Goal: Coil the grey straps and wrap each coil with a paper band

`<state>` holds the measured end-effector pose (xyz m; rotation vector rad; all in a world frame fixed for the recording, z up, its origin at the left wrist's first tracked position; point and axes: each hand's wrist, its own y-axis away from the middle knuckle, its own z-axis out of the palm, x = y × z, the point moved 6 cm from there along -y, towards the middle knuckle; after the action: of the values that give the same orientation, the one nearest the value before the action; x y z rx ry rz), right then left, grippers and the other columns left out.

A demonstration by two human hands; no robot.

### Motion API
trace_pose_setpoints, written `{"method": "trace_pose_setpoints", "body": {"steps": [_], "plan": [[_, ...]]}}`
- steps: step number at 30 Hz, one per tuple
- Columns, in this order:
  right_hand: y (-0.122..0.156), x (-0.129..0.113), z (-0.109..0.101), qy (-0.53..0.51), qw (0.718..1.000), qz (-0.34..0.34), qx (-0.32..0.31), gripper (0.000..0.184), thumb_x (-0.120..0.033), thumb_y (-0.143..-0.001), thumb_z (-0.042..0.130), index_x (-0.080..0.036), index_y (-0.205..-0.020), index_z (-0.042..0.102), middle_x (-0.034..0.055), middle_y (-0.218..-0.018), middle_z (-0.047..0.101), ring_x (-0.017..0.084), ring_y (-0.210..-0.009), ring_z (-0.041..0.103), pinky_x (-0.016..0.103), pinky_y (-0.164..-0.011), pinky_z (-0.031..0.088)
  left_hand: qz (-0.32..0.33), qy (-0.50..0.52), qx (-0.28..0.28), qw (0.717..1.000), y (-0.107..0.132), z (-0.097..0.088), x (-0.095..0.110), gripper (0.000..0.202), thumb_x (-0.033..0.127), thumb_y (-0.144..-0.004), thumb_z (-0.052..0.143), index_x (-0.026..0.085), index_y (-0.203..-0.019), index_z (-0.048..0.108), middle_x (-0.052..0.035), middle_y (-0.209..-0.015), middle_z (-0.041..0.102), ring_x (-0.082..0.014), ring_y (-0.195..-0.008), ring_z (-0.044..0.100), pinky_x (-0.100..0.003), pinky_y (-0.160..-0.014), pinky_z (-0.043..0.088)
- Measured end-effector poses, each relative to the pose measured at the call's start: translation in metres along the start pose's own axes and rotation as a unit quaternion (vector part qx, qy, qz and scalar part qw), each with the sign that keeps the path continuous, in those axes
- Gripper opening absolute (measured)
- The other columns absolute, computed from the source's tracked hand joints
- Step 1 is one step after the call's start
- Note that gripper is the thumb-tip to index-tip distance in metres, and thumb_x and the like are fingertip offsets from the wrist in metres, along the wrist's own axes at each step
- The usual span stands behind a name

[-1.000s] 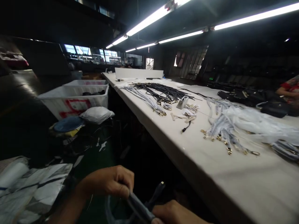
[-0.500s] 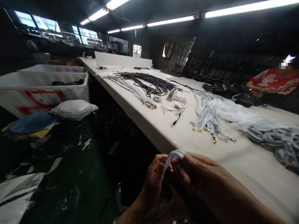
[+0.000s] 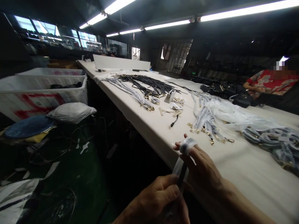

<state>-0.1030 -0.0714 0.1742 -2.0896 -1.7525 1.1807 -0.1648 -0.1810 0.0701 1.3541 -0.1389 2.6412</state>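
Observation:
A dark strap (image 3: pixel 182 174) in translucent plastic wrap runs between my two hands, in front of the table's near edge. My left hand (image 3: pixel 158 196) pinches it low down, thumb on top. Around the fingers of my right hand (image 3: pixel 205 166) the strap is looped, forming a band near the fingertips; these fingers are partly stretched. Beyond my hands, wrapped straps with gold clasps (image 3: pixel 205 123) lie on the table (image 3: pixel 161 133). One short black strap piece with a clasp (image 3: pixel 173 122) rests nearby. The strap's lower end is hidden below my left hand.
Black straps (image 3: pixel 149 84) spread farther up the table, near a tape dispenser (image 3: pixel 169 96) and paper tags (image 3: pixel 176 107). Coiled wrapped straps (image 3: pixel 273 138) lie at right. A person in a red patterned shirt (image 3: pixel 272 81) sits across. White bins (image 3: pixel 44 96) and a blue stool (image 3: pixel 29 127) stand left.
My left hand has moved down, toward me. My right hand has risen and turned, with the strap now looped round its fingers. A length of strap now stretches between them.

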Motion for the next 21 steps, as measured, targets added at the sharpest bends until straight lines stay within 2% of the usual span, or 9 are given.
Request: {"method": "trace_pose_setpoints", "body": {"steps": [2, 5, 7, 8, 11, 13, 16, 19, 21], "plan": [[0.013, 0.012, 0.010, 0.082, 0.989, -0.044, -0.117, 0.015, -0.022, -0.098, 0.046, -0.021, -0.101, 0.060, 0.0068, -0.089, 0.068, 0.024, -0.086, 0.063, 0.045, -0.092, 0.048, -0.045, -0.093, 0.029, 0.994, 0.011, -0.009, 0.010, 0.035, 0.038, -0.083, 0.068, 0.015, -0.109, 0.065, -0.0037, -0.074, 0.068, -0.0145, -0.061, 0.058, -0.025, -0.062, 0.043], [0.042, 0.030, 0.015, 0.137, 0.962, -0.001, -0.237, 0.020, -0.033, -0.099, 0.045, -0.021, -0.086, 0.053, 0.0049, -0.082, 0.061, 0.021, -0.073, 0.054, 0.038, -0.071, 0.046, -0.059, -0.297, 0.127, 0.945, 0.020, -0.034, 0.039, 0.026, 0.018, -0.070, 0.073, 0.017, -0.096, 0.069, 0.0028, -0.077, 0.065, -0.0135, -0.070, 0.055, -0.022, -0.063, 0.039], [0.062, 0.033, 0.017, 0.147, 0.945, 0.048, -0.288, 0.025, -0.039, -0.099, 0.045, -0.022, -0.082, 0.050, 0.0036, -0.080, 0.059, 0.020, -0.069, 0.050, 0.034, -0.063, 0.039, -0.040, -0.383, 0.164, 0.908, 0.016, -0.048, 0.056, 0.025, 0.017, -0.070, 0.072, 0.019, -0.095, 0.069, 0.0051, -0.075, 0.062, -0.0124, -0.069, 0.053, -0.021, -0.061, 0.037], [0.070, 0.032, 0.017, 0.136, 0.938, 0.076, -0.309, 0.027, -0.041, -0.099, 0.044, -0.022, -0.081, 0.049, 0.0027, -0.079, 0.059, 0.019, -0.067, 0.048, 0.033, -0.061, 0.037, -0.028, -0.403, 0.168, 0.899, 0.011, -0.054, 0.060, 0.023, 0.018, -0.071, 0.072, 0.019, -0.094, 0.070, 0.0052, -0.074, 0.062, -0.0125, -0.069, 0.053, -0.021, -0.062, 0.038], [0.084, 0.017, 0.016, 0.010, 0.919, 0.185, -0.348, 0.033, -0.044, -0.102, 0.035, -0.023, -0.084, 0.052, 0.0006, -0.081, 0.060, 0.016, -0.066, 0.048, 0.030, -0.062, 0.035, 0.001, -0.410, 0.149, 0.900, -0.015, -0.067, 0.061, 0.010, 0.026, -0.078, 0.069, 0.018, -0.084, 0.071, 0.0036, -0.071, 0.061, -0.0137, -0.072, 0.055, -0.023, -0.067, 0.040], [0.081, 0.002, 0.014, -0.120, 0.898, 0.257, -0.336, 0.039, -0.049, -0.103, 0.031, -0.022, -0.087, 0.054, 0.0000, -0.081, 0.059, 0.015, -0.068, 0.049, 0.028, -0.064, 0.038, 0.035, -0.391, 0.117, 0.912, -0.034, -0.066, 0.055, 0.014, 0.030, -0.080, 0.069, 0.017, -0.077, 0.070, 0.0012, -0.078, 0.061, -0.0152, -0.078, 0.056, -0.024, -0.074, 0.042], [0.067, -0.010, 0.007, -0.286, 0.856, 0.355, -0.241, 0.046, -0.055, -0.100, 0.034, -0.019, -0.083, 0.057, -0.0003, -0.073, 0.056, 0.014, -0.065, 0.049, 0.026, -0.061, 0.040, 0.072, -0.317, 0.045, 0.945, -0.059, -0.046, 0.035, 0.025, 0.039, -0.082, 0.070, 0.016, -0.075, 0.069, -0.0026, -0.089, 0.062, -0.0161, -0.084, 0.057, -0.026, -0.079, 0.042], [0.054, -0.009, -0.002, -0.443, 0.781, 0.431, -0.091, 0.041, -0.055, -0.096, 0.047, -0.018, -0.090, 0.065, 0.0019, -0.073, 0.060, 0.017, -0.068, 0.056, 0.029, -0.066, 0.046, 0.020, -0.129, -0.016, 0.991, -0.074, -0.020, 0.002, 0.045, 0.058, -0.085, 0.063, 0.015, -0.075, 0.064, -0.0015, -0.068, 0.058, -0.0119, -0.060, 0.052, -0.024, -0.059, 0.040], [0.042, -0.007, -0.009, -0.533, 0.727, 0.433, 0.009, 0.037, -0.051, -0.091, 0.058, -0.018, -0.102, 0.068, 0.0047, -0.078, 0.066, 0.022, -0.076, 0.063, 0.036, -0.073, 0.051, 0.036, 0.008, 0.005, 0.999, -0.080, -0.009, -0.013, 0.048, 0.064, -0.086, 0.058, 0.016, -0.081, 0.060, 0.0037, -0.057, 0.050, -0.0069, -0.043, 0.039, -0.021, -0.047, 0.031]]}}
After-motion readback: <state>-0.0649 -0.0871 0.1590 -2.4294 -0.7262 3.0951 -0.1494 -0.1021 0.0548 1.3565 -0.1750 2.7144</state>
